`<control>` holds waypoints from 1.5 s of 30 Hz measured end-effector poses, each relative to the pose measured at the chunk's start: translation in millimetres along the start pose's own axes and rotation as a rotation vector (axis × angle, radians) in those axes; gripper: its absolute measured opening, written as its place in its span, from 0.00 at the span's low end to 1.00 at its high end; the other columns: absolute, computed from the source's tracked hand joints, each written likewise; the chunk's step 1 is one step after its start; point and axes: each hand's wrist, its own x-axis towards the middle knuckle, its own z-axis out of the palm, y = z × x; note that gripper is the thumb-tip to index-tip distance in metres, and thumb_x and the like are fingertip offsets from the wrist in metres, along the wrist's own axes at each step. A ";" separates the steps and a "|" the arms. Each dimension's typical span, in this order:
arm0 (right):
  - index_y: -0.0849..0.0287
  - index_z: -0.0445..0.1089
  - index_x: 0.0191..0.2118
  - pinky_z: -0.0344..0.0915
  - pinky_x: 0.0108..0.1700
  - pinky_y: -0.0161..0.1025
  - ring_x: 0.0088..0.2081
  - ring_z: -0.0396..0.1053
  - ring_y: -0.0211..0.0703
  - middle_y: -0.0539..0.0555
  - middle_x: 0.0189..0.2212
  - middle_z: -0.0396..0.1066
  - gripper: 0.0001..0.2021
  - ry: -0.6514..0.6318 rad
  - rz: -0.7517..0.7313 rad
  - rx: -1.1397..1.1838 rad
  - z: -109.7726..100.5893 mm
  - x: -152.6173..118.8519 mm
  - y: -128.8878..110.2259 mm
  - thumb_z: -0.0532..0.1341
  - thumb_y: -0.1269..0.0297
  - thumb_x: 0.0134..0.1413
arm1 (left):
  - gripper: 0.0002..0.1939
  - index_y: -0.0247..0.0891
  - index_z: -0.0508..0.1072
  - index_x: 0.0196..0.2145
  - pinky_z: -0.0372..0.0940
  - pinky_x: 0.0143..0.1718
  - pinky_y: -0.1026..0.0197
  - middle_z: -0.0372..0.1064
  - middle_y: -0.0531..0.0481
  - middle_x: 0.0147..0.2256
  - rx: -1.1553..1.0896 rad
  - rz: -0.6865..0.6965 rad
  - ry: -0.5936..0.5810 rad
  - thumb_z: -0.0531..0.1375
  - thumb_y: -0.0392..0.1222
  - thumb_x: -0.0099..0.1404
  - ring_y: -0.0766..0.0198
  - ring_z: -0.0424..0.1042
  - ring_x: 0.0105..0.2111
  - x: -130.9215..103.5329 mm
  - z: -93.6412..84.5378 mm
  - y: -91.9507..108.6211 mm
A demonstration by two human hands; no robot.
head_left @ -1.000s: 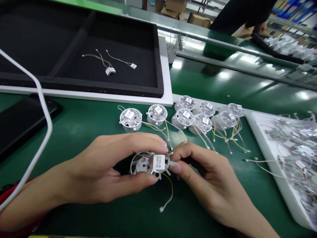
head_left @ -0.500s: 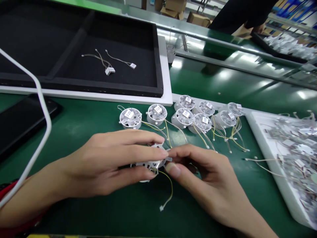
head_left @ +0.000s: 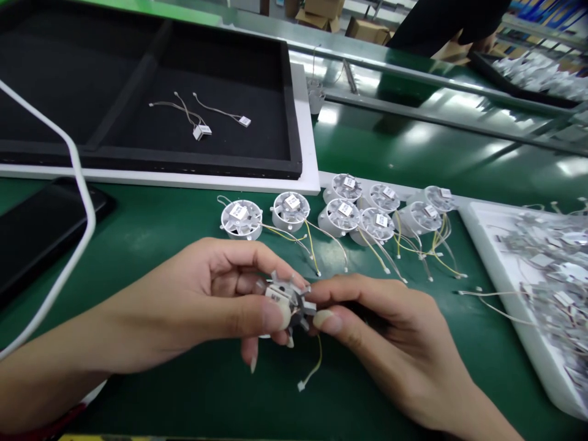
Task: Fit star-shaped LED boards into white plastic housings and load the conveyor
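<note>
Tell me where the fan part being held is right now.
The fan part is just below the middle of the head view, held in the left hand with the right hand at its edge, nearer than the round white fans.

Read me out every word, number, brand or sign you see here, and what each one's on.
No text can be read for certain.
Label on the held fan piece: print blurred.
Labels on the round fans: marks there, too small to read.
Labels on the wired parts in the black tray: too small.
Labels among the loose pieces in the white tray: too small and blurred.
</note>
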 end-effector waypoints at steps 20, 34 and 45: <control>0.56 0.74 0.38 0.69 0.32 0.25 0.27 0.75 0.31 0.44 0.29 0.79 0.10 0.062 -0.112 -0.407 5.5 0.2 2.4 0.60 0.76 0.69 | 0.16 0.46 0.83 0.46 0.78 0.30 0.71 0.82 0.55 0.31 0.261 0.069 0.090 0.71 0.31 0.63 0.64 0.82 0.29 4.0 -8.4 3.7; 0.62 0.77 0.44 0.63 0.27 0.37 0.28 0.73 0.39 0.52 0.33 0.76 0.07 -0.105 -0.296 -0.685 4.8 -9.2 12.6 0.61 0.70 0.74 | 0.17 0.48 0.79 0.58 0.71 0.38 0.70 0.81 0.54 0.42 1.140 0.373 -0.012 0.67 0.53 0.76 0.64 0.80 0.38 -10.0 -35.4 10.3; 0.61 0.77 0.40 0.59 0.27 0.39 0.24 0.69 0.39 0.50 0.29 0.73 0.11 -0.219 -0.245 -0.758 1.5 -13.1 14.7 0.57 0.76 0.72 | 0.16 0.43 0.77 0.57 0.69 0.41 0.61 0.76 0.48 0.45 1.280 0.390 -0.133 0.60 0.54 0.82 0.59 0.76 0.41 -11.4 -34.8 7.5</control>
